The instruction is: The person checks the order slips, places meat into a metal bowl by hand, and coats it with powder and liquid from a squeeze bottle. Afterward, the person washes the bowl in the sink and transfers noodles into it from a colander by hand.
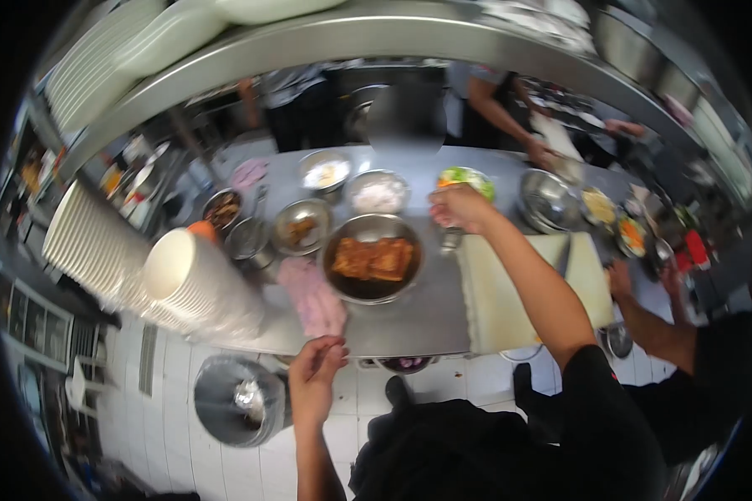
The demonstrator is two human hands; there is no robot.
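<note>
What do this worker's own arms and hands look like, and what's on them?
They are human arms. The left hand and right hand both look bare, with no gloves visible. A loose black short sleeve ends near the right elbow; the left forearm is bare as far as it shows. No watch is visible; rings are too blurred to rule out.

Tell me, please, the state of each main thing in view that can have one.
Left hand: half-curled.
Right hand: extended, grip unclear.
Pink cloth beside the left hand: crumpled.
Vegetable bowl: uncovered, filled.
Bowl of browned slices: uncovered, part-filled.
White cups: nested in stacks.
Bin: open, lined, something inside.
Cutting board: lying flat.
</note>
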